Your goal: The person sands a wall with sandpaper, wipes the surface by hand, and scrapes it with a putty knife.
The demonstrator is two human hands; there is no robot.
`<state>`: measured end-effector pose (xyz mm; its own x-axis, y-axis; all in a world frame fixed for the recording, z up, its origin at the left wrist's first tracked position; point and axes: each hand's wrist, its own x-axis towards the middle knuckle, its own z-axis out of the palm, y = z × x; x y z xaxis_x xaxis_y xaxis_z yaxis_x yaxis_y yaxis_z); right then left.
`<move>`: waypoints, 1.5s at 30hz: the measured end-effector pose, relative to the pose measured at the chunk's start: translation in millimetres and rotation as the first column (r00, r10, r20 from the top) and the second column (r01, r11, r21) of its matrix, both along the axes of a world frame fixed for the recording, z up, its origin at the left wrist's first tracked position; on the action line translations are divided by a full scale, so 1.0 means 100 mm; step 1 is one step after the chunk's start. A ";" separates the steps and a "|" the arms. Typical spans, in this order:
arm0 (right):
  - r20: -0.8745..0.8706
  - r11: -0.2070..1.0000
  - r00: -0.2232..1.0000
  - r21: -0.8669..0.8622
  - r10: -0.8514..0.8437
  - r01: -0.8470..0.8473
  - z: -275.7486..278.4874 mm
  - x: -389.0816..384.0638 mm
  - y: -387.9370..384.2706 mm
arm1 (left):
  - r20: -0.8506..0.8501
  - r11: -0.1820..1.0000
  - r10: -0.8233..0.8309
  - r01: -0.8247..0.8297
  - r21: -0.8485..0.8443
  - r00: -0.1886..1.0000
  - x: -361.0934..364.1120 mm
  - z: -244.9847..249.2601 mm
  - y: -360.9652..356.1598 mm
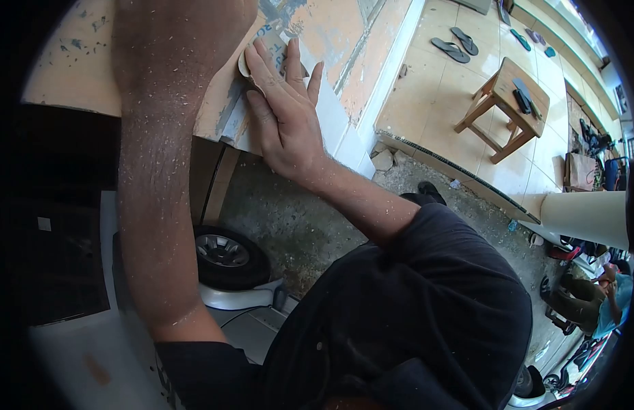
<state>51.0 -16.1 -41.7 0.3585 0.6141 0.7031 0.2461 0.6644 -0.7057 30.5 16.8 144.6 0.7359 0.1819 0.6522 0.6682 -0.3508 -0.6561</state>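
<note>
My right hand [287, 113] lies flat with its fingers spread on what looks like a piece of sandpaper [276, 49], tan with blue print. It presses this against a panel [330, 31] patched in peach, grey and white, near the panel's edge. My left hand [183, 34] is at the top of the view, blurred, over the same panel. Its fingers are out of sight, so what it touches is hidden. Pale specks of dust cover my left forearm.
Below the panel are a vehicle wheel [224, 254] and rough concrete ground [296, 225]. On the tiled porch [426, 102] stand a wooden stool [511, 96] with a dark object on it and dark flip-flops [455, 46]. A white pillar [583, 217] and another person [594, 297] are at the right.
</note>
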 end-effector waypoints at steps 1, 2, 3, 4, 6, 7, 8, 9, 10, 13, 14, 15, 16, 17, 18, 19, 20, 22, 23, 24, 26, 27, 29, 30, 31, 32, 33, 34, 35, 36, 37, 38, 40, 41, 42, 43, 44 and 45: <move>0.004 1.000 1.000 0.006 -0.003 0.003 -0.01 0.04 0.02 | 0.004 1.000 -0.003 0.003 0.006 1.000 0.00 0.01 0.01; 0.107 0.998 0.992 -0.024 -0.063 0.066 -0.01 0.11 0.05 | -0.008 0.998 0.055 -0.055 0.037 0.998 0.01 0.00 0.02; 0.208 0.990 0.971 -0.055 -0.118 0.132 0.00 0.16 0.07 | -0.021 0.992 0.113 -0.111 0.061 0.993 0.02 -0.01 0.04; 0.193 0.985 0.973 -0.094 -0.126 0.146 0.09 0.22 0.12 | -0.019 0.993 0.108 -0.107 0.053 0.994 0.03 -0.02 0.05; 0.073 0.994 0.992 -0.028 -0.104 0.107 0.09 0.05 0.16 | -0.031 0.971 0.195 -0.188 0.151 0.980 0.01 -0.03 0.07; -0.050 0.994 0.995 0.062 -0.085 0.088 0.10 0.00 0.19 | -0.037 0.973 0.183 -0.175 0.152 0.982 0.02 -0.04 0.06; 0.081 0.988 0.985 0.044 -0.152 0.149 0.02 -0.01 0.09 | -0.033 0.961 0.229 -0.221 0.164 0.973 0.03 -0.04 0.04; 0.084 0.987 0.984 0.047 -0.159 0.155 -0.08 -0.02 0.05 | -0.027 0.948 0.278 -0.269 0.172 0.960 0.04 -0.04 0.04; 0.116 0.990 0.985 0.086 -0.124 0.114 -0.16 -0.02 0.01 | -0.024 0.949 0.272 -0.265 0.172 0.962 0.03 -0.03 0.06; 0.032 0.994 0.997 0.088 -0.066 0.063 -0.19 0.02 0.11 | 0.012 1.000 -0.003 0.003 -0.014 1.000 -0.03 -0.02 0.11; 0.080 0.983 0.984 0.101 -0.161 0.153 -0.13 0.05 0.15 | 0.016 1.000 -0.013 0.014 -0.020 1.000 -0.04 -0.02 0.12; 0.128 0.963 0.958 0.125 -0.256 0.241 -0.10 0.06 0.18 | 0.024 0.999 -0.025 0.025 -0.020 0.999 -0.04 -0.02 0.13; 0.084 0.974 0.972 0.081 -0.219 0.213 -0.10 0.00 0.19 | 0.024 0.999 -0.026 0.027 -0.021 0.999 -0.04 -0.03 0.13; 0.085 0.974 0.972 0.081 -0.219 0.212 -0.10 0.00 0.14 | -0.025 0.993 0.082 -0.080 0.090 0.996 -0.05 -0.03 0.14; 0.148 0.972 0.960 0.041 -0.236 0.232 -0.11 0.01 0.09 | -0.061 0.961 0.199 -0.182 0.207 0.978 -0.06 -0.03 0.14; 0.207 0.967 0.946 -0.001 -0.248 0.254 -0.12 0.02 0.04 | -0.064 0.960 0.204 -0.187 0.206 0.977 -0.07 -0.03 0.14; 0.202 0.968 0.948 -0.003 -0.247 0.253 -0.12 0.04 0.04 | -0.055 0.958 0.211 -0.195 0.211 0.976 -0.07 -0.04 0.15; 0.338 0.927 0.872 0.003 -0.354 0.375 -0.11 0.13 0.09 | -0.049 0.957 0.211 -0.196 0.216 0.976 -0.04 -0.05 0.14; 0.338 0.926 0.871 0.003 -0.356 0.377 -0.07 0.17 0.14 | -0.004 0.986 0.107 -0.106 0.127 0.994 -0.01 -0.06 0.11; 0.314 0.914 0.870 -0.015 -0.380 0.405 -0.01 0.20 0.20 | 0.050 0.999 0.009 -0.011 0.040 0.999 0.01 -0.07 0.09; 0.130 0.942 0.936 -0.032 -0.328 0.335 0.01 0.08 0.23 | 0.023 0.994 0.044 -0.046 0.104 0.999 0.01 -0.11 0.06; 0.125 0.940 0.934 -0.031 -0.333 0.340 -0.03 0.04 0.16 | -0.004 0.983 0.077 -0.075 0.165 0.997 0.02 -0.12 0.05; 0.309 0.919 0.885 -0.070 -0.349 0.387 -0.08 0.05 0.05 | -0.011 0.984 0.115 -0.113 0.140 0.993 0.01 -0.07 0.04; 0.332 0.914 0.870 -0.049 -0.365 0.402 -0.06 0.13 0.07 | -0.014 0.981 0.164 -0.162 0.110 0.986 0.01 -0.05 0.03; 0.338 0.914 0.868 -0.049 -0.365 0.404 0.00 0.20 0.13 | -0.009 0.981 0.163 -0.161 0.108 0.987 0.02 -0.06 0.01; 0.283 0.918 0.890 -0.069 -0.358 0.391 0.08 0.26 0.22 | -0.002 0.989 0.133 -0.133 0.066 0.991 0.03 -0.07 -0.03; 0.227 0.923 0.910 -0.087 -0.347 0.374 0.12 0.27 0.28 | 0.007 0.994 0.108 -0.108 0.026 0.994 0.03 -0.08 -0.06; 0.168 0.935 0.926 -0.051 -0.338 0.351 0.11 0.21 0.30 | 0.015 0.996 0.086 -0.086 -0.010 0.996 0.03 -0.08 -0.10; 0.162 0.935 0.926 -0.046 -0.340 0.351 0.08 0.16 0.23 | 0.023 0.998 0.058 -0.057 -0.040 0.998 0.03 -0.05 -0.12; 0.222 0.941 0.925 -0.072 -0.309 0.332 0.04 0.13 0.11 | 0.038 0.998 0.029 -0.027 -0.064 0.999 0.05 -0.02 -0.11; 0.285 0.945 0.919 -0.100 -0.271 0.310 0.00 0.12 0.01 | 0.044 0.998 0.032 -0.030 -0.055 0.999 0.05 0.00 -0.07; 0.314 0.948 0.916 -0.109 -0.251 0.298 0.01 0.13 -0.04 | 0.010 0.995 0.091 -0.091 0.046 0.996 0.06 0.00 -0.02; 0.301 0.953 0.921 -0.096 -0.249 0.289 0.05 0.22 0.03 | -0.028 0.980 0.156 -0.151 0.126 0.987 0.03 -0.06 0.00; 0.285 0.955 0.924 -0.076 -0.256 0.288 0.06 0.27 0.06 | -0.006 0.992 0.112 -0.112 0.056 0.994 0.06 -0.04 -0.05; 0.273 0.952 0.925 -0.076 -0.265 0.295 0.07 0.23 0.07 | 0.024 0.997 0.076 -0.076 -0.009 0.997 0.07 -0.03 -0.08; 0.270 0.953 0.927 -0.079 -0.261 0.292 0.05 0.17 0.03 | 0.021 0.997 0.080 -0.079 -0.010 0.997 0.06 -0.06 -0.06; 0.252 0.964 0.941 -0.083 -0.227 0.254 0.03 0.10 -0.03 | 0.038 0.998 0.054 -0.054 -0.017 0.998 0.05 -0.08 -0.01; 0.233 0.973 0.953 -0.083 -0.193 0.217 0.03 0.07 -0.08 | 0.056 0.999 0.028 -0.027 -0.019 0.998 0.06 -0.07 0.01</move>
